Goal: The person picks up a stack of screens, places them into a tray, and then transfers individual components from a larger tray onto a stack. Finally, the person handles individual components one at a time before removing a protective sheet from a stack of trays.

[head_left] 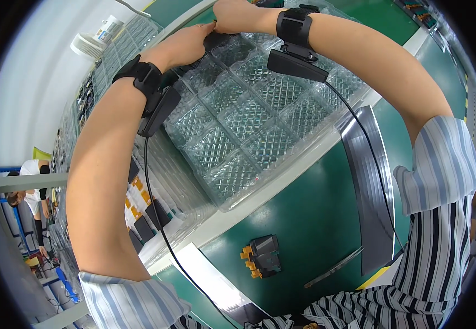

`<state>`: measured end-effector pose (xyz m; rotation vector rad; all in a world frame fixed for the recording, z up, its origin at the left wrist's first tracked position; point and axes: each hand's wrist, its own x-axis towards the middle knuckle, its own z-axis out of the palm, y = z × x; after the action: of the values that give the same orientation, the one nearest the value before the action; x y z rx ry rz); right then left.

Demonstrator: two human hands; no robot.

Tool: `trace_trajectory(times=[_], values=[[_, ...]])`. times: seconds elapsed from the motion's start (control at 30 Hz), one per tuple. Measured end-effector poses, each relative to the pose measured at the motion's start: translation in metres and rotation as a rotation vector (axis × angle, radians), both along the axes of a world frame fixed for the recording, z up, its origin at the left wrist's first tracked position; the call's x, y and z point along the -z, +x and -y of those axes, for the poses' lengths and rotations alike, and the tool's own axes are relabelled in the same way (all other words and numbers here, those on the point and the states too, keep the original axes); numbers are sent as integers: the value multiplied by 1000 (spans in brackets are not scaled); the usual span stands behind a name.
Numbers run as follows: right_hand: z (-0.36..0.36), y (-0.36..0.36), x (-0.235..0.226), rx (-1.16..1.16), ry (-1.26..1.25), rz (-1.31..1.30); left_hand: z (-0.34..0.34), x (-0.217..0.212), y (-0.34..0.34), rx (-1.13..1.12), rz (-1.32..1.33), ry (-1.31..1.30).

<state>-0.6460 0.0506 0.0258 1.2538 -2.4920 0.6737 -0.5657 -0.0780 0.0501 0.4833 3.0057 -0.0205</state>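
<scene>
While hands (190, 45) meet, crosshatched plastic trays (235, 123) lie stacked.

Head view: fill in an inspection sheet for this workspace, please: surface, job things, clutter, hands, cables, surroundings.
Surface: green table, glossy.
Job things: clear tray, compartmented, near the hands.
Clutter: black-and-orange part lying loose; grey panel to its right; white sheet to its left.
Hands: left hand and right hand close together at the tray's far side; grip unclear.
Cables: black left cable and right cable run from the wrist devices.
Surroundings: co-worker at far left.
</scene>
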Motion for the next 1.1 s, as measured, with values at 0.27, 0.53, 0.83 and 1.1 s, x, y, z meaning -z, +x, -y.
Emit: trace_trajectory(times=[0.27, 0.53, 0.83, 1.1], values=[[-4, -19, -18, -264, 695, -521, -11, -3, 6, -48, 42, 73], [-8, -15, -10, 54, 208, 261, -12, -4, 4, -64, 52, 104], [-24, 4, -11, -42, 7, 33, -9, -4, 1, -130, 83, 122], [-17, 19, 4, 149, -86, -245, 3, 7, -4, -63, -70, 117]])
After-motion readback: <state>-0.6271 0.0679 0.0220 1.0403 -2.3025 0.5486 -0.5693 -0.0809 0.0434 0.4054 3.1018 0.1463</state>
